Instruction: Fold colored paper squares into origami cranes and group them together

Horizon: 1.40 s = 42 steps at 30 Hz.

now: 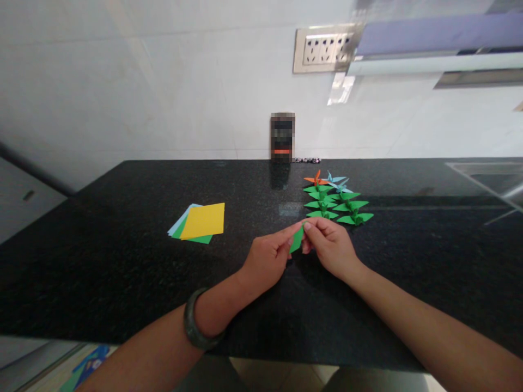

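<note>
A small folded piece of green paper (pixel 297 239) is pinched between both my hands above the black stone counter (pixel 122 261). My left hand (pixel 267 258), with a dark bangle on its wrist, grips the paper's left side with thumb and forefinger. My right hand (pixel 329 245) is closed on its right side. Just beyond my hands lie several finished paper cranes (pixel 337 201), mostly green, with an orange one (pixel 315 178) and light blue ones at the back.
A stack of flat paper sheets (pixel 200 222), yellow on top over green and light blue, lies to the left. A blurred dark device (pixel 282 136) leans against the white wall. A socket panel (pixel 324 49) is on the wall. A sink edge (pixel 486 174) is at right.
</note>
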{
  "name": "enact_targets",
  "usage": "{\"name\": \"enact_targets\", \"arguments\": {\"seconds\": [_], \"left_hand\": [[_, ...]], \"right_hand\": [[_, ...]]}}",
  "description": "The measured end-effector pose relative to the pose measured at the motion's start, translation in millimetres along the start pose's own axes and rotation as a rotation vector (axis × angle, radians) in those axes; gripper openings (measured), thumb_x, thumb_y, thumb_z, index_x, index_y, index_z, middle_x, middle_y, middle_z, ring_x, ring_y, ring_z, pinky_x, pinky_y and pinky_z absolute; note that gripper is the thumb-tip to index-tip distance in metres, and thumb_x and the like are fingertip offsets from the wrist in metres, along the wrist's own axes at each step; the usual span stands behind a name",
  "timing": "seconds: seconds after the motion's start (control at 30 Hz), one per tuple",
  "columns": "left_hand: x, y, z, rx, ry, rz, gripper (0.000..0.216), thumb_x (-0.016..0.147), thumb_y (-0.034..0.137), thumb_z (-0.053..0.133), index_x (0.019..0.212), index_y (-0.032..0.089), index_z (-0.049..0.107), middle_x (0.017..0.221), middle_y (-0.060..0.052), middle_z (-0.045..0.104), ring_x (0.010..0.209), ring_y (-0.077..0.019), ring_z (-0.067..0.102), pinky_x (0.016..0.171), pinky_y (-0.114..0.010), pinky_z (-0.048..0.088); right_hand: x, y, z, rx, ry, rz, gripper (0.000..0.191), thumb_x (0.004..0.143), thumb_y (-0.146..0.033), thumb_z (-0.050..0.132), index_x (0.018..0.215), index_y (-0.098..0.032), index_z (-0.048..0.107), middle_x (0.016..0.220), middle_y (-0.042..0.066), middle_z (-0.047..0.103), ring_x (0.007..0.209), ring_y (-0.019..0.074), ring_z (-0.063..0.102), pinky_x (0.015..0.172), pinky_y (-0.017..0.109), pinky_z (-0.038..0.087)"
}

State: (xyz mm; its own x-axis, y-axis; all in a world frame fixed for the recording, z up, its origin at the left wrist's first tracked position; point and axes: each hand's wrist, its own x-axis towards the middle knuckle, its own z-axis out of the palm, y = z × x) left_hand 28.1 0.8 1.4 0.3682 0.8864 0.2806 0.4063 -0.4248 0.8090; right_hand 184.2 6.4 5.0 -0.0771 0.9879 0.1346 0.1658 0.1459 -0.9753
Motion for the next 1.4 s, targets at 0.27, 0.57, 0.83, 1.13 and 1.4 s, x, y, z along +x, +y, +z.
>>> {"name": "enact_targets", "arguments": {"seconds": [0.27, 0.57, 0.83, 1.13, 1.4], "left_hand": [[0.1, -1.1, 1.2, -0.01, -0.008, -0.05, 0.039, 0.085, 0.022, 0.04, 0.123, 0.026, 0.052, 0.094, -0.002, 0.07, 0.053, -0.0072, 0.057, 0.054, -0.019, 0.05], [0.6, -1.6, 1.6, 0.001, -0.01, -0.054, 0.039, 0.085, 0.022, 0.04, 0.121, 0.026, 0.053, 0.09, -0.002, 0.07, 0.056, -0.0087, 0.059, 0.054, -0.02, 0.049], [0.2, -3.4, 2.4, 0.085, 0.007, -0.036, 0.038, 0.085, 0.024, 0.04, 0.119, 0.022, 0.056, 0.084, -0.003, 0.071, 0.064, -0.0132, 0.063, 0.059, -0.025, 0.052], [1.6, -0.4, 0.6, 0.078, 0.028, -0.091, 0.037, 0.084, 0.023, 0.042, 0.117, 0.02, 0.057, 0.073, -0.003, 0.069, 0.057, -0.0126, 0.061, 0.056, -0.024, 0.05], [3.4, -1.9, 0.8, -0.154, -0.017, -0.223, 0.032, 0.083, 0.029, 0.044, 0.108, 0.017, 0.059, 0.057, 0.003, 0.057, 0.041, -0.0068, 0.05, 0.044, -0.019, 0.041]], "right_hand": [[2.0, 1.2, 0.9, 0.083, -0.025, 0.046, 0.028, 0.08, -0.04, 0.051, 0.081, -0.013, 0.059, 0.05, -0.002, 0.055, 0.045, 0.0095, 0.052, 0.048, 0.022, 0.044], [2.4, 0.8, 0.5, 0.162, -0.031, 0.081, 0.03, 0.076, -0.043, 0.056, 0.079, -0.013, 0.061, 0.052, -0.001, 0.056, 0.048, 0.0095, 0.054, 0.049, 0.022, 0.047], [4.1, -0.8, -0.2, 0.149, -0.031, 0.136, 0.03, 0.068, -0.042, 0.064, 0.075, -0.013, 0.06, 0.052, -0.001, 0.06, 0.047, 0.0093, 0.056, 0.048, 0.022, 0.048], [7.2, -1.8, -6.9, 0.186, -0.122, 0.156, 0.024, 0.066, -0.034, 0.065, 0.079, -0.014, 0.062, 0.056, -0.001, 0.063, 0.053, 0.0104, 0.061, 0.055, 0.023, 0.051], [9.0, 4.1, -8.3, 0.203, -0.109, 0.171, 0.032, 0.069, -0.044, 0.064, 0.078, -0.013, 0.061, 0.055, 0.0, 0.064, 0.048, 0.0096, 0.059, 0.049, 0.021, 0.049]]}}
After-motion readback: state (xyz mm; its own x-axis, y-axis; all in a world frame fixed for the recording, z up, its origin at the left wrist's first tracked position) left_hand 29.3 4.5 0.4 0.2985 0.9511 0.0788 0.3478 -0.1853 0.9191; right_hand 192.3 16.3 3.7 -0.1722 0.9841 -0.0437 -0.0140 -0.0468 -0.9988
